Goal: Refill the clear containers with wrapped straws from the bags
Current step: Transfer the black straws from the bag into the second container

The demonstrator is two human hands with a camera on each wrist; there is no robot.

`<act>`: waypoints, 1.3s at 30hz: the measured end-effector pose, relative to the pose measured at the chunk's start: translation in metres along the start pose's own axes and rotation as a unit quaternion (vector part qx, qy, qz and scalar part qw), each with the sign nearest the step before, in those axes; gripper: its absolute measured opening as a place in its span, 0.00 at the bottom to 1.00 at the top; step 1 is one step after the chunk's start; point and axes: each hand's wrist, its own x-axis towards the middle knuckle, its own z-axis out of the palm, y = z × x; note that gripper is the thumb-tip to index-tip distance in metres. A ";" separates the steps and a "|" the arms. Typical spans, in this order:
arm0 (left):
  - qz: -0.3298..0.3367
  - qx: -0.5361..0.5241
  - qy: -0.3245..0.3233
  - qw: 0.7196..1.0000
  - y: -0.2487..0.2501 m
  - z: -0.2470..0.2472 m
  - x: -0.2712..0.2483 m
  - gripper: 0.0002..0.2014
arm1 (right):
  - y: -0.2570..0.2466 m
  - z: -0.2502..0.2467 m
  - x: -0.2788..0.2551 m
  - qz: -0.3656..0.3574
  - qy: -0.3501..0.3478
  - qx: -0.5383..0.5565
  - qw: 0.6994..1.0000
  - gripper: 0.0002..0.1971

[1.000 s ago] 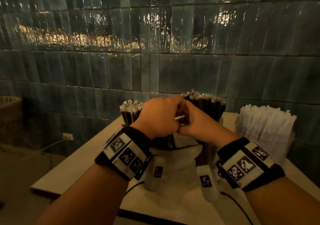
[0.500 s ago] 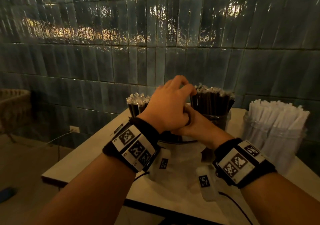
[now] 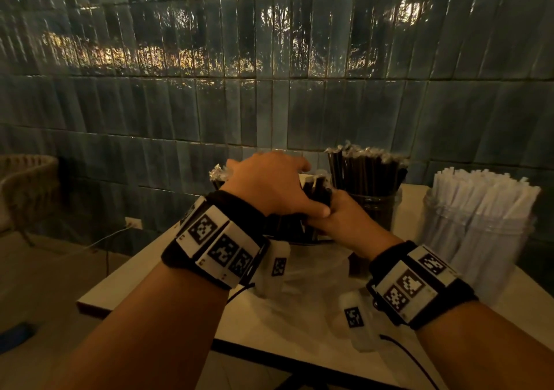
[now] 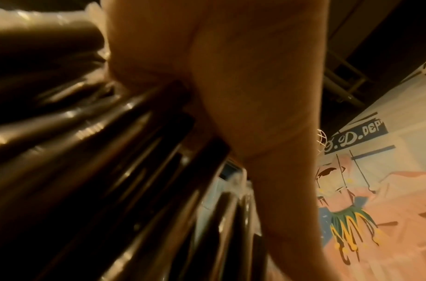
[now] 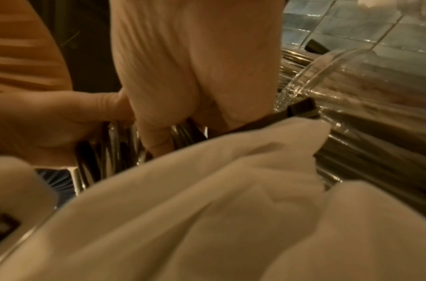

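A bundle of black wrapped straws point(image 3: 317, 190) stands upright between my two hands, above a white plastic bag point(image 3: 305, 269) on the table. My left hand point(image 3: 310, 188) lies over the bundle's top, fingers at the far side and thumb at the near side. My right hand point(image 3: 335, 217) grips the bundle lower down from the right. The left wrist view shows my palm against the black straws point(image 4: 135, 152). In the right wrist view the straws point(image 5: 111, 148) rise out of the bag point(image 5: 207, 190). A clear container point(image 3: 371, 209) full of black straws stands just to the right.
Another container of black straws point(image 3: 218, 176) is partly hidden behind my left hand. A clear container of white wrapped straws point(image 3: 479, 233) stands at the far right. The pale table point(image 3: 144, 272) backs onto a tiled wall. A wicker chair point(image 3: 27, 185) is at the left.
My left hand rose from the clasp with the right hand and has come down over the top of the straw bundle. The right hand stays low on the bundle.
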 end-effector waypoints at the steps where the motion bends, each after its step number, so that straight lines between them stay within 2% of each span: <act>1: 0.007 -0.016 -0.011 1.000 0.000 0.000 0.001 0.37 | 0.000 0.000 0.001 -0.002 0.005 -0.007 1.000 0.15; 4: 0.008 -0.025 -0.023 0.999 0.001 0.000 0.004 0.29 | -0.001 -0.003 0.006 -0.010 0.017 -0.030 0.999 0.14; 8: -0.009 0.032 0.010 0.999 0.006 0.002 0.000 0.26 | -0.001 -0.008 0.008 0.003 0.018 -0.070 0.997 0.14; 11: -0.018 0.093 0.055 0.994 0.008 0.005 -0.002 0.40 | 0.003 -0.008 0.004 0.010 0.029 -0.083 0.996 0.09; 14: -0.060 0.127 0.097 0.985 0.008 0.006 -0.003 0.51 | 0.004 -0.011 -0.001 0.034 0.054 -0.081 0.995 0.05; 16: -0.108 0.115 0.081 0.984 0.009 0.004 -0.005 0.53 | 0.005 -0.012 -0.002 0.044 0.062 -0.077 0.994 0.09; 18: -0.150 0.093 0.042 0.983 0.010 0.001 -0.005 0.55 | 0.007 -0.013 -0.003 0.070 0.060 -0.071 0.993 0.09; 20: -0.167 0.057 -0.002 0.984 0.009 -0.002 -0.004 0.54 | 0.009 -0.014 -0.002 0.096 0.056 -0.076 0.991 0.10; 22: -0.156 0.007 -0.041 0.987 0.006 -0.004 -0.002 0.53 | 0.013 -0.013 -0.002 0.105 0.040 -0.090 0.990 0.11; 25: -0.104 -0.032 -0.056 0.992 0.000 -0.001 0.003 0.47 | 0.020 -0.009 -0.003 0.118 0.015 -0.094 0.988 0.12; 29: -0.057 -0.052 -0.031 0.997 -0.003 0.000 0.010 0.28 | 0.027 -0.008 -0.006 0.118 -0.010 -0.092 0.989 0.13; 35: -0.016 -0.091 -0.017 0.996 -0.003 0.001 0.019 0.15 | 0.032 -0.010 -0.008 0.116 -0.010 -0.066 0.991 0.21; 37: -0.003 -0.089 -0.014 0.996 -0.004 0.002 0.023 0.18 | 0.034 -0.010 -0.007 0.122 0.000 -0.079 0.989 0.22; 39: 0.004 -0.085 -0.012 0.996 -0.007 0.003 0.026 0.26 | 0.036 -0.012 -0.006 0.124 0.014 -0.084 0.989 0.20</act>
